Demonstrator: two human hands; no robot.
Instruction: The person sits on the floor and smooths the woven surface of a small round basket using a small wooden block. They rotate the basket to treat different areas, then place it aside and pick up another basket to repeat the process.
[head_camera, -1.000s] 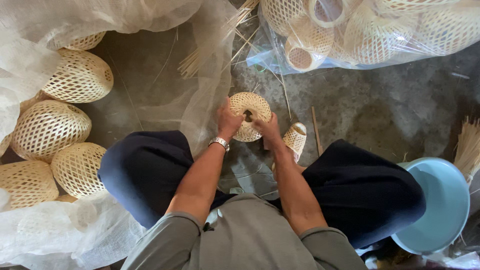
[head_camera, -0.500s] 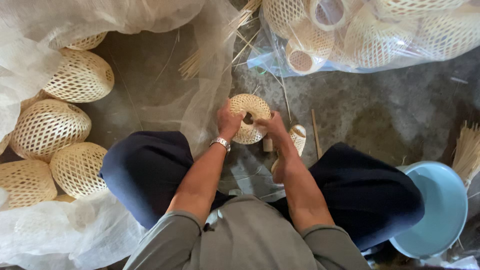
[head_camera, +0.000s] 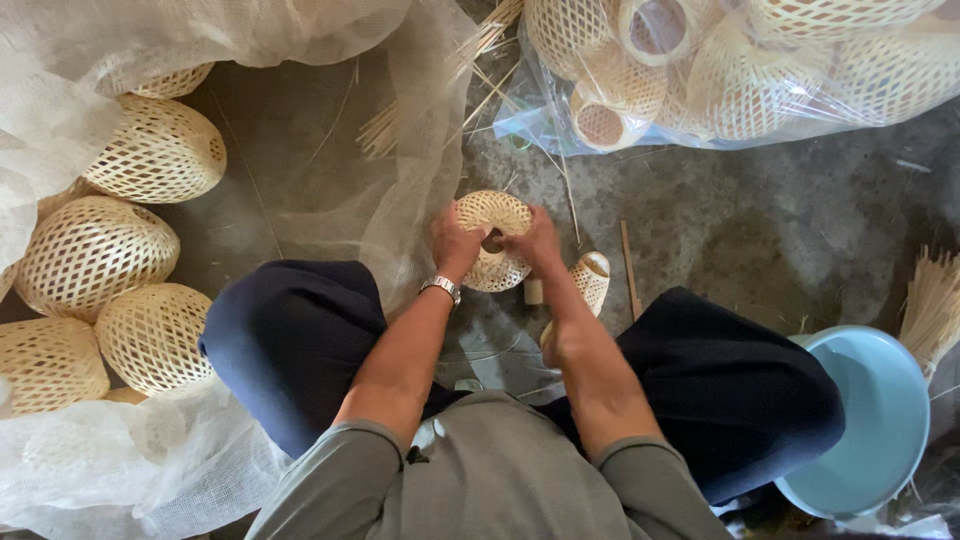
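Observation:
I sit on a concrete floor with my knees spread in dark trousers. Between them both hands hold a small round woven bamboo basket (head_camera: 492, 215), its opening turned toward me. My left hand (head_camera: 455, 243), with a metal watch on the wrist, grips the basket's left side. My right hand (head_camera: 535, 238) grips its right side, fingers at the central hole. A short wooden peg (head_camera: 533, 291) stands on the floor just under my right wrist, beside a sandalled foot (head_camera: 592, 280).
Several finished woven baskets (head_camera: 155, 150) lie on white netting (head_camera: 60, 90) at the left. More baskets fill a clear plastic bag (head_camera: 720, 80) at the top right. A light blue basin (head_camera: 880, 420) stands at the right, bamboo strips (head_camera: 935, 305) beside it. A thin stick (head_camera: 628, 268) lies nearby.
Both hands have shifted slightly on the basket, the right hand moving toward its centre. The view has drifted a little; the basket stays in the same place.

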